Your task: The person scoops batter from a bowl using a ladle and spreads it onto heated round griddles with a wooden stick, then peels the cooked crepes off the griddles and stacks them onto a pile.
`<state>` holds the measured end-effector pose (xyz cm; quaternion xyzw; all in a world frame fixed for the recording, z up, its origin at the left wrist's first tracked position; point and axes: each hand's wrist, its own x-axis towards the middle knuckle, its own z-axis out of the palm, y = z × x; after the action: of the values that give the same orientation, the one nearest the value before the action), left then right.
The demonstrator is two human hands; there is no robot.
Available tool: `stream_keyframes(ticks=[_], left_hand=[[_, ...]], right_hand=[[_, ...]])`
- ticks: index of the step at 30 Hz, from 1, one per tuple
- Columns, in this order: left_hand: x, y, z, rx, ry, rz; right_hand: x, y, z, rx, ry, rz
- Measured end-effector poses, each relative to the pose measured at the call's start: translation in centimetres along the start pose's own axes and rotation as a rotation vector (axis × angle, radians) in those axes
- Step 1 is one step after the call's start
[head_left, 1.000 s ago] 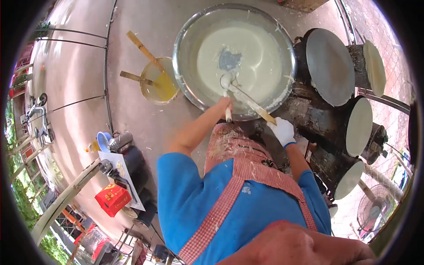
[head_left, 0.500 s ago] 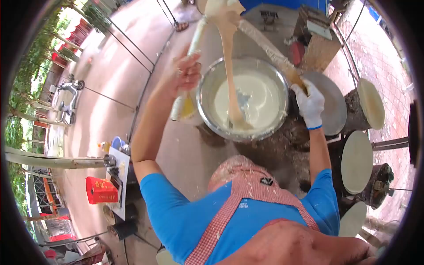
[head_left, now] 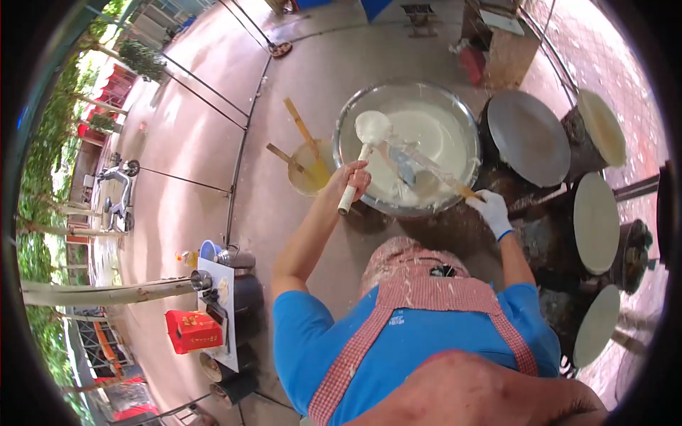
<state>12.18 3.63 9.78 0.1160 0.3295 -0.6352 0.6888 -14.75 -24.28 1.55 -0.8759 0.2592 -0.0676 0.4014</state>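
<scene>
A wide metal bowl [head_left: 347, 106] holds pale, thick batter [head_left: 437, 128]. My bare left hand [head_left: 353, 181] is closed round the light handle of a ladle [head_left: 374, 129], whose batter-coated head is over the left part of the bowl. My right hand [head_left: 490, 214], in a white glove, grips the wooden end of a batter-smeared stick [head_left: 446, 177] that slants over the bowl's near right rim towards the ladle. Batter trails between the two tools. The stick's far end is hard to make out among the batter and a bluish-grey patch.
Left of the bowl stands a container of yellow liquid [head_left: 302, 186] with two wooden handles in it. Round griddles [head_left: 529, 138] stand on the right, several with pale tops. A small table [head_left: 226, 312] with a red box [head_left: 193, 331] is at lower left.
Both hands have come down and the left has moved right. The ladle and stick, raised high with batter hanging from them before, are now low over the bowl.
</scene>
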Motion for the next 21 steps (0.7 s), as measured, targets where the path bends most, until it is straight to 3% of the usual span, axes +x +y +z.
stream_keyframes(ticks=[1, 2, 5, 6, 8, 9, 10, 12, 13, 14, 16, 20, 21], left_hand=[[-0.3, -0.1, -0.1, 0.183, -0.002, 0.108], [-1.1, 0.1, 0.3, 0.198, 0.004, 0.099], [-5.1, 0.2, 3.6, 0.656, -0.145, 0.341], [-5.4, 0.0, 4.8, 0.673, -0.156, 0.337], [-5.7, -0.5, 6.4, 1.067, -0.138, 0.759], [-4.2, 0.0, 6.3, 1.059, -0.103, 0.820], [-2.8, 0.7, 6.2, 1.064, -0.107, 0.814], [-0.5, 1.6, 5.9, 0.911, -0.020, 0.480], [0.7, 1.4, 6.5, 0.773, 0.068, 0.441], [1.5, 2.2, 6.2, 0.776, 0.074, 0.427], [3.0, 4.4, 5.8, 0.159, 0.024, -0.048], [-0.9, 4.8, 8.6, 0.300, -0.272, -0.104], [-3.1, 4.0, 11.1, 0.471, -0.358, 0.003]], right_hand=[[-0.5, -1.3, -1.3, 0.024, -0.010, 0.102], [-0.7, -1.5, -2.2, 0.012, 0.084, 0.005], [-0.4, -5.3, -5.4, 0.070, 0.211, -0.020], [0.1, -6.0, -5.4, 0.071, 0.231, -0.023], [0.8, -6.9, -5.2, 0.275, 0.344, -0.134], [1.4, -6.9, -4.4, 0.328, 0.325, -0.120], [1.8, -6.7, -3.4, 0.315, 0.293, -0.069], [2.4, -6.6, -1.5, 0.256, 0.052, 0.234], [2.6, -5.3, -0.3, 0.262, 0.051, 0.251], [2.9, -3.5, 0.9, 0.073, 0.094, 0.184], [2.8, -3.0, 0.5, -0.129, 0.147, 0.105], [3.0, -6.7, -4.7, -0.071, 0.353, -0.073], [3.3, -8.3, -6.4, -0.033, 0.406, -0.097]])
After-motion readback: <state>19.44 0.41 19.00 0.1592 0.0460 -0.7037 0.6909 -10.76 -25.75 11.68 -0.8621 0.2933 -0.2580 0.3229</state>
